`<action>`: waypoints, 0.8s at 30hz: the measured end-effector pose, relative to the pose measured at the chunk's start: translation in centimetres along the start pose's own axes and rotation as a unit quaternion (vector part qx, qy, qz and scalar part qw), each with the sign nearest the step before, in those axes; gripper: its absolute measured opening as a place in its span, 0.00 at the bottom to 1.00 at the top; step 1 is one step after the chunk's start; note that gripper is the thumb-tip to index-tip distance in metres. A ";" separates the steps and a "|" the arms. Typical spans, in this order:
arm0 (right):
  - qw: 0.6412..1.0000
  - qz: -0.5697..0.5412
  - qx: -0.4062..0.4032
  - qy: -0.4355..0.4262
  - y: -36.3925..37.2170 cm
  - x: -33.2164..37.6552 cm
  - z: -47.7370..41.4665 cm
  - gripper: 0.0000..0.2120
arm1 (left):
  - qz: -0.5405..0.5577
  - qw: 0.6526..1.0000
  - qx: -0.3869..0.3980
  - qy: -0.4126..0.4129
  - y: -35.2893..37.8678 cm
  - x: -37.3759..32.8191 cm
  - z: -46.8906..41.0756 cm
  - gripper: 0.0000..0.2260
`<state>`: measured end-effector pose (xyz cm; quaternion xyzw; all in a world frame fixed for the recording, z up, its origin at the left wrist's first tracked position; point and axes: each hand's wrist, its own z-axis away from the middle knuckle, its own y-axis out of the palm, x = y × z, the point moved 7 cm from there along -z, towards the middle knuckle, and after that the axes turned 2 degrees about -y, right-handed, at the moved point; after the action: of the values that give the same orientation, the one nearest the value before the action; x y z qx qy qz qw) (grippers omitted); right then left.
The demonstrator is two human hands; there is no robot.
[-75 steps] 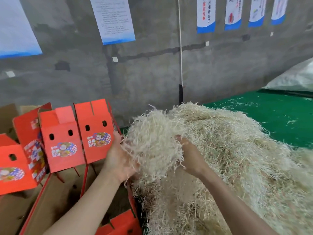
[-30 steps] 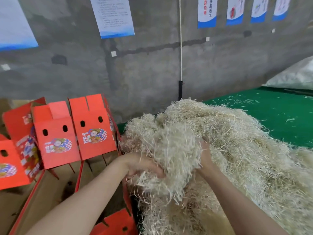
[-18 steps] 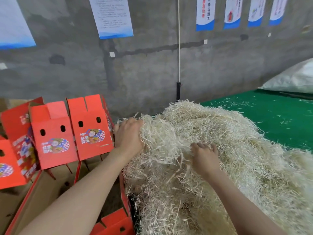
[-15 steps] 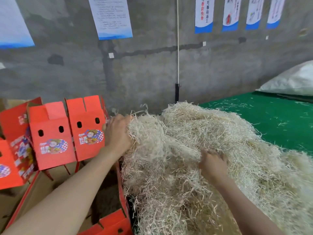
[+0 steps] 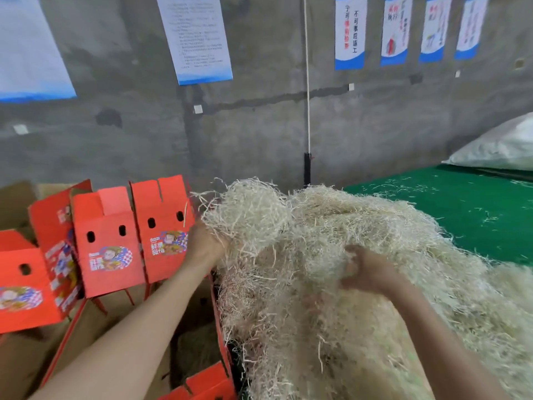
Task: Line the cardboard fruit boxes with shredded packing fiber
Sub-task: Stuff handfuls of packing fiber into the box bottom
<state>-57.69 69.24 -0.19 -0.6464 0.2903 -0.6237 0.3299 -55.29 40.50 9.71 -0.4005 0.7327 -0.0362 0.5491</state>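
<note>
— Handling of the shredded packing fiber (image 5: 375, 226)?
— Light, springy, tangled. No stiffness, no slipperiness, nothing to break. Likely to come away in ragged clumps, trailing strands and shedding bits.

— Where to take hold?
— Deep in the body of a clump, not at the loose tips. Best as a full fistful, probably with both hands, teased free of the heap before lifting.

— Whereabouts now?
— Heaped on the green tabletop (image 5: 461, 203), spilling over the near left edge. Open red box (image 5: 219, 321) low down, just left of the heap, touching the overhanging strands. Hard to tell whether any fiber on the box floor. Standing red fruit boxes (image 5: 111, 243) further left of the heap. White sack (image 5: 496, 148) well off to the heap's far right.

— And the fingers?
— Left hand (image 5: 203, 243) at the heap's left edge, gripping the base of a raised tuft (image 5: 253, 215), fingertips buried out of sight. Right hand (image 5: 364, 271) near the heap's middle, fingers (image 5: 352, 251) curled, pinching a wad of strands against the palm.

— Stage of the job, at a guess?
— Gathering a portion. Lining of the nearest box apparently not yet done.
</note>
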 end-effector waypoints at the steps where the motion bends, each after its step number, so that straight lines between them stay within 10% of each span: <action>1: 0.999 0.012 -0.019 -0.023 -1.5 1.8 0.2 0.47 | 0.018 1.000 0.015 -0.012 0.3 0.2 0.3 0.17; 4: 0.978 0.034 -0.171 -0.115 -4.7 7.0 1.4 0.59 | 0.081 0.992 0.069 -0.068 0.4 0.6 0.6 0.19; 7: 0.963 -0.184 -0.097 -0.173 -2.5 10.9 1.4 0.59 | 0.163 0.976 0.082 -0.121 -0.4 0.8 1.5 0.10; 11: 0.931 -0.345 -0.030 -0.115 0.1 14.0 1.6 0.06 | 0.243 0.948 0.147 -0.146 -2.5 1.6 1.5 0.21; 15: 0.618 -0.780 0.090 -0.047 -1.2 19.6 2.8 0.07 | 0.354 0.912 0.126 -0.164 -6.6 1.7 1.6 0.15; 17: 0.544 -0.830 0.115 -0.047 -1.3 22.7 4.2 0.08 | 0.428 0.877 0.147 -0.160 -8.2 1.2 2.4 0.13; 20: 0.612 -0.786 0.070 -0.055 0.7 26.0 6.3 0.13 | 0.481 0.829 0.214 -0.189 -9.4 1.0 4.5 0.06; 24: 0.805 -0.586 0.015 -0.085 5.3 26.4 8.1 0.19 | 0.503 0.801 0.240 -0.219 -8.9 2.0 6.6 0.07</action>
<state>-47.96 45.75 11.76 -0.7390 -0.1829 -0.6451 -0.0653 -45.06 35.78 9.98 0.1719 0.6592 0.1589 0.7146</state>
